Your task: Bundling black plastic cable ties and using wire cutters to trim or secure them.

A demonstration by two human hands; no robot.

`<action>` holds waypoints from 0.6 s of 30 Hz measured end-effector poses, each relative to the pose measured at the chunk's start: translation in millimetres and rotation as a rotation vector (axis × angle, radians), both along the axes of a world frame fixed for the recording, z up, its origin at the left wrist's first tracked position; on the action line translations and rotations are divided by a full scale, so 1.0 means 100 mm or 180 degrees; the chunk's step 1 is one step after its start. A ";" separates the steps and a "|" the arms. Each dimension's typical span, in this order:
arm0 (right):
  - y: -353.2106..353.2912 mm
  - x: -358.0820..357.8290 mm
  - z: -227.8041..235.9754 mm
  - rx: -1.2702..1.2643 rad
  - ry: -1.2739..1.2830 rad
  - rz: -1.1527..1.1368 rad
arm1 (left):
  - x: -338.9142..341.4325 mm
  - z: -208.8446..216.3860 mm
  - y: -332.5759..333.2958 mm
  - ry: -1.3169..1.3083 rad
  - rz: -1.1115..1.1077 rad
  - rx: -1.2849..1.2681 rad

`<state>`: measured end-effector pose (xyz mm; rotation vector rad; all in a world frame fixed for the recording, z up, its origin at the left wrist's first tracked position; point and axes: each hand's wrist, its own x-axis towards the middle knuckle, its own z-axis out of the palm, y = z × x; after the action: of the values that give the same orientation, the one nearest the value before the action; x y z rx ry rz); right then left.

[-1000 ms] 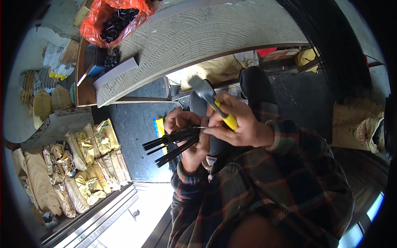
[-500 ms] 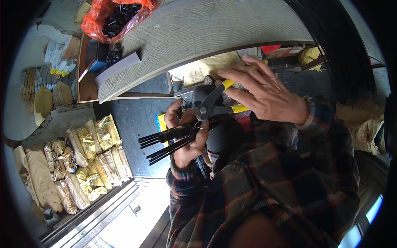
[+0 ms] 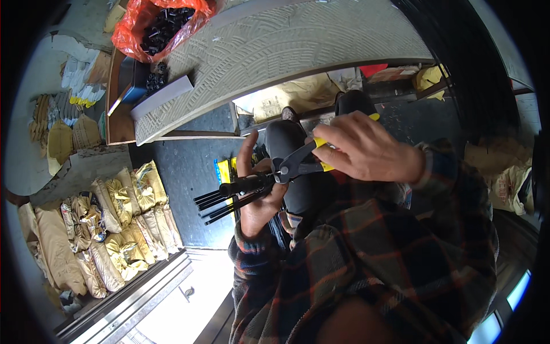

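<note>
- While a bundle of thin black rods (image 3: 229, 198) is being gripped by the left hand (image 3: 259, 189), its forefinger is being held up straight.
- Yellow-handled metal pliers (image 3: 301, 163) are being clasped by the right hand (image 3: 366, 152), fingers curled over the handles.
- Dark grey plier jaws are being set against the near end of the bundle, just above the person's dark-clad knees (image 3: 298, 166).
- Rod tips are being fanned out leftward over the dark floor.
- An orange plastic bag of black parts (image 3: 157, 23) is being kept on the pale ridged board (image 3: 286, 51), well apart.
</note>
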<state>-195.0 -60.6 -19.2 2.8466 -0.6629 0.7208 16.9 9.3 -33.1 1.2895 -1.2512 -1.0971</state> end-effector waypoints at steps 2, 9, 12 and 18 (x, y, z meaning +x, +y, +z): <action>-0.14 -0.13 0.16 0.0426 -0.0090 0.0327 | 0.03 0.05 -0.03 0.0308 -0.0302 0.0394; -0.28 -0.31 0.16 0.7572 0.0227 0.1511 | 0.11 -0.12 0.05 0.0467 -0.0981 -0.0103; -0.06 -0.25 0.25 0.2922 -0.0124 0.0863 | 0.03 -0.16 0.08 0.0333 -0.0640 -0.0279; -0.16 -0.43 0.27 0.4062 0.0442 0.1056 | 0.00 0.00 -0.01 0.0186 -0.0969 0.0021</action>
<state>-238.5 -76.2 8.0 4.1767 -0.8293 0.0375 17.2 8.3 -32.7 1.0855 -1.4316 -1.3436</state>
